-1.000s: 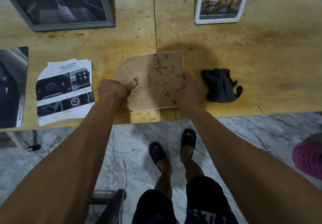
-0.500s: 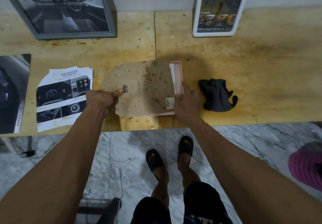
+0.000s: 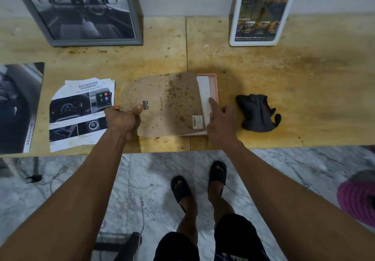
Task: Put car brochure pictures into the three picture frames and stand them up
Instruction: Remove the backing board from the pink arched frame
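Far left on the wooden table (image 3: 263, 73): a dark brochure page (image 3: 18, 106) w/ car interior, flat, cut off by the pic edge. Behind it, leaning vs the wall, a grey picture frame (image 3: 81, 42) already holding a dashboard/steering-wheel photo, upright.

Next right, a torn brochure cutout (image 3: 81, 110) headed "ADVANCED", flat on the table, its right edge just beside the left hand (image 3: 121, 118).

Left hand: fingers curled, thumb on top, pinching the rounded left edge of the brown backing board (image 3: 166, 102), thumb tip just beside the small metal hanger clip (image 3: 145, 105). Board is stained, w/ a barcode sticker (image 3: 197, 121) near its lower right corner. It lies over the pink frame (image 3: 213, 86), shifted left, so a strip of the frame's right side shows along w/ a white sheet (image 3: 204, 94) inside it.

Right hand (image 3: 221, 118): index finger straight, tip pressing on the white sheet at the frame's right side; other fingers folded under, holding nothing that I can see. Pink frame sits face down at table centre, near the front edge.

Right of that hand, a dark crumpled cloth (image 3: 257, 114), apart from the frame. Behind, a white frame (image 3: 261, 10) w/ a yellowish brochure pic stands upright vs the wall.

Below the table: marble floor, feet in dark sandals (image 3: 198, 181); pink basket (image 3: 359, 197) far right.
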Available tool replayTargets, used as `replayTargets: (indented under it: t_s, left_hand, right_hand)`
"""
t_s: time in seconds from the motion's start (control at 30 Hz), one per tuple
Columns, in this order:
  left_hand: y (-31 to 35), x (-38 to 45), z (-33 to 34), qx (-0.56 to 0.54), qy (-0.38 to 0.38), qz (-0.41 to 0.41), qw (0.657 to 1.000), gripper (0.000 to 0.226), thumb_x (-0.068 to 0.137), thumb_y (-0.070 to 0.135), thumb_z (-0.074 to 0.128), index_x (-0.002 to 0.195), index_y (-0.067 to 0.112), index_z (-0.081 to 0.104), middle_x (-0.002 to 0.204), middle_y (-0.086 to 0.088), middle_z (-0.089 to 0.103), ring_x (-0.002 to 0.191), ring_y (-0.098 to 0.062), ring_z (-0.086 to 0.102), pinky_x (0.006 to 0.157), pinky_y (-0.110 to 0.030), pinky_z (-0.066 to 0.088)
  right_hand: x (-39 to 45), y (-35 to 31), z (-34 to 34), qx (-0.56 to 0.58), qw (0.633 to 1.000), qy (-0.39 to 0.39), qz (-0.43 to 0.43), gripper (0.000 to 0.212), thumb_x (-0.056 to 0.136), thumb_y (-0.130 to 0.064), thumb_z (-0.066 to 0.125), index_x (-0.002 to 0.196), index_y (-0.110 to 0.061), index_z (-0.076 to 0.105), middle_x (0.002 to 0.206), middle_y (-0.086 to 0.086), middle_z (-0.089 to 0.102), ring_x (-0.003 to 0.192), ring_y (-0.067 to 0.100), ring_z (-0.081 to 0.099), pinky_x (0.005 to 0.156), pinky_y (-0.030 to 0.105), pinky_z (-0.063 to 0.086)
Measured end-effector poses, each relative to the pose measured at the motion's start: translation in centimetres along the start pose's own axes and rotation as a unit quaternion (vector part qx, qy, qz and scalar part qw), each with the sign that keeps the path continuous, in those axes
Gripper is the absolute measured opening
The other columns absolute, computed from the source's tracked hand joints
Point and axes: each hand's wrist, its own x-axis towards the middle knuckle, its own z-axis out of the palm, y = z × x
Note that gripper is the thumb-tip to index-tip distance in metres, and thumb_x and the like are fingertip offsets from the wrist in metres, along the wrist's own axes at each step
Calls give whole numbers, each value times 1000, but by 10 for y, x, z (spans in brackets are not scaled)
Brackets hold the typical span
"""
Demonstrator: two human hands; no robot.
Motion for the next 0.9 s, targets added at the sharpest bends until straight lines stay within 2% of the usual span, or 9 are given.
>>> replayTargets:
  t_s: [0.03,0.1,0.17,0.23,0.4,0.5,0.63,0.8,0.9]
  left_hand:
    - [0,-1,0,-9,-9,0,1000,50,80,12,83,92,22,36,129,-39,55,90,-36,62,59,-44,55]
    - [2,0,-3,-37,-22,-3,999,47,84,9,79,109,15,40,131,-33,55,80,-28,52,59,-31,47]
    - [3,3,-10,-52,-28,-9,998,62,81,11,82,129,2,44,129,-28,61,96,-30,62,71,-36,51]
    - [7,1,-20,-52,-27,-6,998,65,77,13,85,130,-2,50,119,-19,68,108,-35,67,75,-43,59]
    - [18,-10,-51,-72,-25,-2,997,67,76,12,86,131,-2,50,123,-16,65,103,-33,67,83,-55,58]
    - [35,-30,-66,-93,-30,17,995,57,82,7,80,130,-8,52,124,-18,65,103,-35,67,83,-50,57]
    - [64,-62,-72,-131,-69,20,989,47,85,1,76,126,-7,54,119,-20,67,98,-36,68,77,-52,57]
    - [87,-88,-52,-130,-90,37,987,39,82,0,79,115,-5,59,109,-19,69,88,-32,69,66,-42,59]
    - [92,-83,-37,-107,-95,53,988,67,71,1,87,129,-1,52,119,-19,66,100,-33,67,71,-42,61]
  right_hand:
    - [0,-1,1,-2,1000,5,-2,55,100,-16,42,152,-26,29,121,15,34,108,32,38,101,39,34]
    - [2,-2,3,-6,1000,9,0,50,102,-25,41,151,-27,30,123,16,34,109,33,37,102,43,34]
    - [4,0,3,-4,1000,3,5,50,102,-25,43,150,-28,31,124,17,33,109,34,38,101,41,35]
    - [4,1,2,0,1000,2,0,51,101,-22,46,151,-26,32,125,18,33,109,35,39,97,38,36]
    - [-5,-9,-12,17,1000,-10,16,55,101,-23,43,151,-26,23,128,18,32,113,37,40,91,38,37]
    - [-11,-26,-26,27,998,16,54,51,100,-32,43,148,-24,26,136,19,38,119,38,42,90,40,39]
    - [-27,-73,-52,224,970,-32,84,50,91,-55,46,135,-31,45,133,6,56,111,31,59,88,43,52]
    - [-44,-105,-77,344,936,3,70,45,84,-26,67,126,-19,54,112,8,62,95,26,64,72,44,61]
    - [-33,-97,-89,304,947,55,85,46,84,-21,69,127,-14,55,111,8,64,94,24,63,75,40,59]
